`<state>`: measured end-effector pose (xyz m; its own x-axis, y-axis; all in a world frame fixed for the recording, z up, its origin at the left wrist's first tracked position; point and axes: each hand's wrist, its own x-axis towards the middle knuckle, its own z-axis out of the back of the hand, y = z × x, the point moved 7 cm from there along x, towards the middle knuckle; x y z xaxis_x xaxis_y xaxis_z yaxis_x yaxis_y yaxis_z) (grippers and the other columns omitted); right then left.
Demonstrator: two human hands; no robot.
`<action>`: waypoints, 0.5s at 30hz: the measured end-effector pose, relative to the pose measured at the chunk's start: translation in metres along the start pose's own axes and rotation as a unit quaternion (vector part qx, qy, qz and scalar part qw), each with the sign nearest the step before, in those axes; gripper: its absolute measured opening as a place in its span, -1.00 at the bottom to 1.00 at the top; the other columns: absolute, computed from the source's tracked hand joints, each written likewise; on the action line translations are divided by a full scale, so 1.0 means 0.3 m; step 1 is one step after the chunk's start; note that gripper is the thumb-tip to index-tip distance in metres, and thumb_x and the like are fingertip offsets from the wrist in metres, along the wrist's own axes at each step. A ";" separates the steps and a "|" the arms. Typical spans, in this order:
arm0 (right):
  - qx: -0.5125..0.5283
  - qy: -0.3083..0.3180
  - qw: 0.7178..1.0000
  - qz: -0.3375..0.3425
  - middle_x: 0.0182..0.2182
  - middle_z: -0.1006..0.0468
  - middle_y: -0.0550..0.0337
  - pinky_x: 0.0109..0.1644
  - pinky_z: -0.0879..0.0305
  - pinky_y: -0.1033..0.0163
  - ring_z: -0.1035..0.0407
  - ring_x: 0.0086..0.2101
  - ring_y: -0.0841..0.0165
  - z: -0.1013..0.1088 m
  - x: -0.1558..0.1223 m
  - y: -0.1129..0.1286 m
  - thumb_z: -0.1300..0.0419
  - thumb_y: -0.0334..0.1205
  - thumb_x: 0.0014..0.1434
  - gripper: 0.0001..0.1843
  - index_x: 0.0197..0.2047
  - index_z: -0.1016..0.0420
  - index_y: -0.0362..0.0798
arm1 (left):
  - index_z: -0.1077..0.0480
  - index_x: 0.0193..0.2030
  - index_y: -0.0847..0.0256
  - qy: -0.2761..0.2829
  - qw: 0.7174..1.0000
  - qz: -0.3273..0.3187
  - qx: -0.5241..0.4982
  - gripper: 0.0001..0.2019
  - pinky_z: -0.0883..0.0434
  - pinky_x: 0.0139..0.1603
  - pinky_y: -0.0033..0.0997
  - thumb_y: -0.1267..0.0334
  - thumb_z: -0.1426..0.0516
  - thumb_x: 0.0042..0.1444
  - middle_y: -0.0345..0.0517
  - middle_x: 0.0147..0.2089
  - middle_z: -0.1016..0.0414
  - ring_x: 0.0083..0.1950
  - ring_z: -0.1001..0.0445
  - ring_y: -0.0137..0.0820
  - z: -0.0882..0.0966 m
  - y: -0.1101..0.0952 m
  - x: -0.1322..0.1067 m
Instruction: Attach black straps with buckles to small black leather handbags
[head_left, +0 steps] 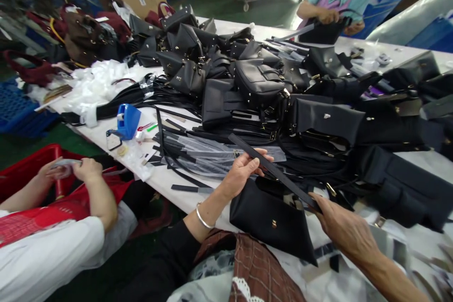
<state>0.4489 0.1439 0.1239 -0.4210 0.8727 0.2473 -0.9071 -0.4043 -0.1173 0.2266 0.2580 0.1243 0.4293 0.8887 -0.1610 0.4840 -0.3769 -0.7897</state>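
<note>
**Here, a strap is held at both ends above a bag**

A long black strap (283, 179) is held slantwise over a black bag (272, 226), which lies at the near edge of the surface (166, 179) and partly over the lap. The left hand (242, 172) is closed lightly on the upper stretch of the strap, with the thumb laid on top and the fingers curled beneath. The right hand (341, 226) is closed on the lower end. Whether bare strap or a metal fitting is pinched there cannot be made out, since the fingers are turned away from the camera.

As a judgement from this view, the strap is best held flat and untwisted between the two hands. It is also best gripped near its edges, so that its face is not creased. The bag is best left lying still underneath, with its small gold fitting uncovered.

Loose straps (198, 151) are spread on the surface just beyond the left hand, and a heap of black bags (258, 80) is piled behind them. A blue tape dispenser (127, 120) is set further left. At the far left, a co-worker's hands (71, 169) are occupied above a red basket (31, 165), well apart.
</note>
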 end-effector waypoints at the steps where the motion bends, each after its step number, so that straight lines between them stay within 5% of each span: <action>1: 0.004 0.003 1.000 -0.003 -0.31 -0.64 0.10 -0.40 -0.27 0.32 -0.52 -0.43 0.37 -0.005 -0.004 -0.002 0.08 -0.23 0.36 -0.68 0.00 -0.43 -0.10 | -0.41 0.05 0.24 -0.001 1.000 0.000 0.006 -0.65 -0.38 -0.23 -0.48 0.13 -0.19 0.18 0.10 0.01 -0.55 -0.15 -0.51 -0.39 0.007 -0.001 -0.002; 10: 0.109 0.093 0.985 -0.099 -0.19 -0.63 -0.01 -0.26 -0.41 0.18 -0.55 -0.31 0.18 -0.086 -0.030 -0.033 -0.08 0.01 0.27 -0.57 0.12 -0.42 -0.01 | -0.40 0.01 0.27 -0.018 0.999 0.007 0.034 -0.65 -0.41 -0.26 -0.44 0.13 -0.20 0.15 0.11 -0.03 -0.56 -0.19 -0.51 -0.36 0.038 0.004 -0.011; 15: 0.336 0.090 0.914 -0.211 0.07 -0.49 -0.04 0.09 -0.36 0.00 -0.44 0.02 0.15 -0.078 0.099 0.023 -0.05 0.08 0.26 -0.38 0.32 -0.16 0.03 | -0.38 -0.12 0.29 -0.019 0.990 0.040 0.137 -0.73 -0.46 -0.31 -0.39 0.11 -0.11 0.19 -0.04 -0.28 -0.52 -0.33 -0.50 -0.37 0.000 0.088 -0.007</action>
<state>0.4300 0.1734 0.1081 -0.0811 0.9961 -0.0357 -0.8109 -0.0451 0.5835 0.2384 0.2461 0.1038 0.4262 0.8703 -0.2470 0.2229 -0.3656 -0.9037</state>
